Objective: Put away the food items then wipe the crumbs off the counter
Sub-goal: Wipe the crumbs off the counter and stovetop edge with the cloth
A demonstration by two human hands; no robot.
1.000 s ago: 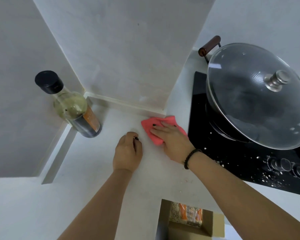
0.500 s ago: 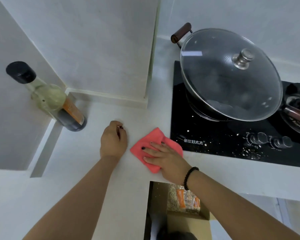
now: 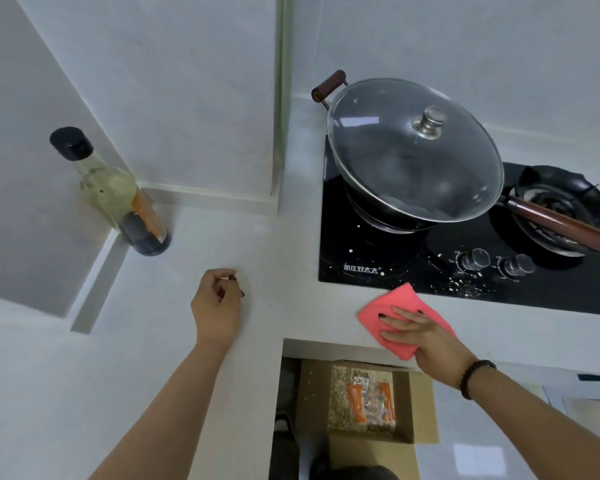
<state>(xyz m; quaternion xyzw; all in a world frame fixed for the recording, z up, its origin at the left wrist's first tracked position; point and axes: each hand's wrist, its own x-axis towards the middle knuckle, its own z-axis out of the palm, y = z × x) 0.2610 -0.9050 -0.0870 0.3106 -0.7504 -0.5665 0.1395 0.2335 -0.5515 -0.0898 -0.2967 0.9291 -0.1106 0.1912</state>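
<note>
Your food packet (image 3: 364, 398) sits boxed below, so only wiping remains. Your right hand (image 3: 426, 337) presses flat on the pink cloth (image 3: 400, 301) at the surface (image 3: 153, 341) edge; your left hand (image 3: 217, 306) rests clenched, empty. Crumbs (image 3: 465, 284) remain on the stove (image 3: 378, 251).

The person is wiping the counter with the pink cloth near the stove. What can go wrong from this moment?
1. The right hand presses the pink cloth flat near the counter's front edge, so swept crumbs may fall into the open cardboard box holding a food packet below.
2. White crumbs lie on the black stove beside the knobs; wiping there could nudge a knob.
</note>
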